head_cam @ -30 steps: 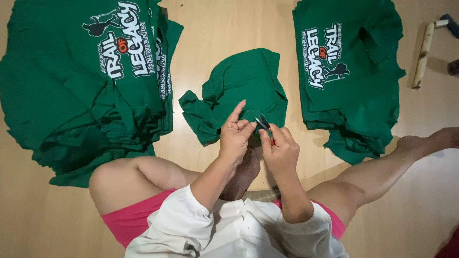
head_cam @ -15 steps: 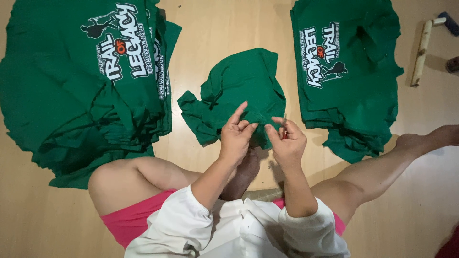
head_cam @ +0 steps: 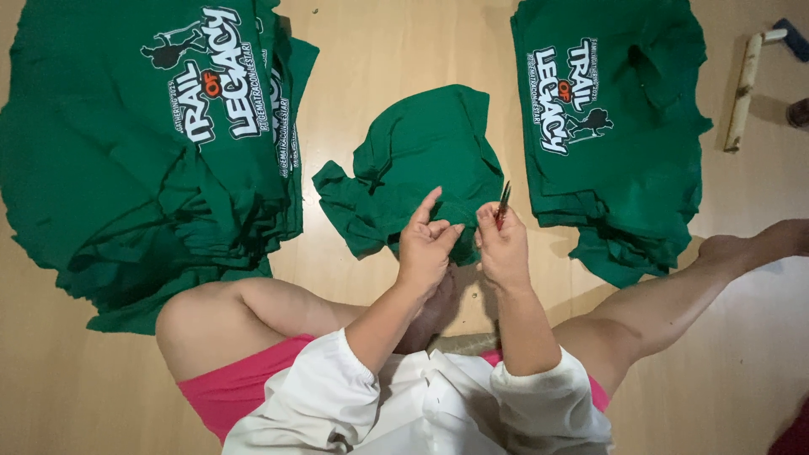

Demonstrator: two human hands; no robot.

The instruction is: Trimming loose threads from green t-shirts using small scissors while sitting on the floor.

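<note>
Right hand (head_cam: 503,246) grips small snips (head_cam: 502,202) upright (blades up), left hand (head_cam: 428,243) pinching the green shirt (head_cam: 421,160), forefinger raised.

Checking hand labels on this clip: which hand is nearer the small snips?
Right. The right hand holds the snips, whose tips stick up past its fingers. The left hand is beside it, pinching the green shirt, apart from the snips.

Even warm indoor light, soft shadows under legs, sharp focus, slight wide-angle bend at edges.
</note>
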